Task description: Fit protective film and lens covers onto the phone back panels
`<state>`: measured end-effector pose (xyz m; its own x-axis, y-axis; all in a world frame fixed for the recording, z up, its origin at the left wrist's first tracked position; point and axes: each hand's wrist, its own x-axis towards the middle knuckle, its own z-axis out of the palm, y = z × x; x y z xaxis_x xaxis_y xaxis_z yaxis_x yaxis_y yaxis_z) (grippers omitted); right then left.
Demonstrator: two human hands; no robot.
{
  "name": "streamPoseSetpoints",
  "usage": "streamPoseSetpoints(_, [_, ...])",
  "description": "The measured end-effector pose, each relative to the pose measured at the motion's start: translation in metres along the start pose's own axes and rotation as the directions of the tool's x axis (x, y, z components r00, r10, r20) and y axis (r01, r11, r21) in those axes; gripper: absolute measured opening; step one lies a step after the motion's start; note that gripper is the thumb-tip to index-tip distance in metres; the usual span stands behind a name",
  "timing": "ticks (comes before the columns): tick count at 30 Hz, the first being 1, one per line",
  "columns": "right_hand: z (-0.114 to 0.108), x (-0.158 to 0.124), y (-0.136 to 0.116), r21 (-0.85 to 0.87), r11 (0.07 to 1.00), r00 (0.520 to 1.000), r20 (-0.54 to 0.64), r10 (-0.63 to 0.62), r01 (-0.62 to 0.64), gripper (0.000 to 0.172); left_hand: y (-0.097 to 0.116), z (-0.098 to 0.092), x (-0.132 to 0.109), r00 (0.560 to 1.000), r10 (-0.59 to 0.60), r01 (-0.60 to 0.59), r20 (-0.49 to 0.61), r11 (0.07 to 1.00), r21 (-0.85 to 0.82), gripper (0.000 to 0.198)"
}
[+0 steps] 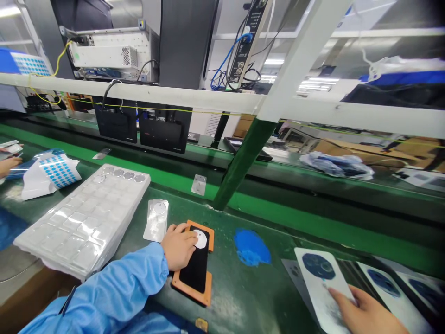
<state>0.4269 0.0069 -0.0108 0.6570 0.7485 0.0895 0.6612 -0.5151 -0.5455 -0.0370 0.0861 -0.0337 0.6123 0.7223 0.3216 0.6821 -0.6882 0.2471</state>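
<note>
My left hand point(180, 247), in a light blue sleeve, reaches over an orange fixture point(192, 291) with a black rectangular middle point(193, 273). Its fingers are bent together, with the tips on the left edge of a white round disc point(201, 239) at the fixture's upper end. At the lower right, my right hand point(365, 308) grips a pale phone-back-shaped panel point(321, 290) with a dark round camera area, thumb on top. The panel is tilted above the bench. Beside it lie similar panels point(384, 284) in a row, partly hidden by the hand.
Left stands a clear plastic tray point(79, 222) with several round discs along its far row. A clear film piece with a disc point(156, 220) and a blue patch point(252, 247) lie on the green bench. A green post point(243, 162) rises behind. Another person's hand point(9, 164) shows far left.
</note>
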Motion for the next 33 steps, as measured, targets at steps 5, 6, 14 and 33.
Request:
streamPoseSetpoints(5, [0.008, -0.057, -0.068, 0.661, 0.716, 0.939, 0.343, -0.022, -0.225, 0.056, 0.001, 0.001, 0.000, 1.000, 0.001, -0.001, -0.018, 1.000, 0.029, 0.026])
streamPoseSetpoints(6, [0.012, -0.071, -0.085, 0.710, 0.662, 0.927, 0.370, -0.062, -0.240, 0.055, 0.002, 0.001, -0.001, 1.000, 0.000, 0.001, -0.021, 1.000, 0.029, 0.026])
streamPoseSetpoints(14, [0.052, -0.166, -0.160, 0.846, 0.451, 0.848, 0.443, -0.293, -0.286, 0.088, 0.007, -0.003, -0.001, 0.985, -0.103, 0.088, -0.139, 0.990, -0.108, 0.013])
streamPoseSetpoints(33, [0.069, -0.212, -0.194, 0.262, 0.507, 0.542, -0.082, -0.836, 0.821, 0.020, 0.066, -0.042, -0.042, 0.901, -0.377, 0.223, 0.216, -0.026, -0.975, 0.036])
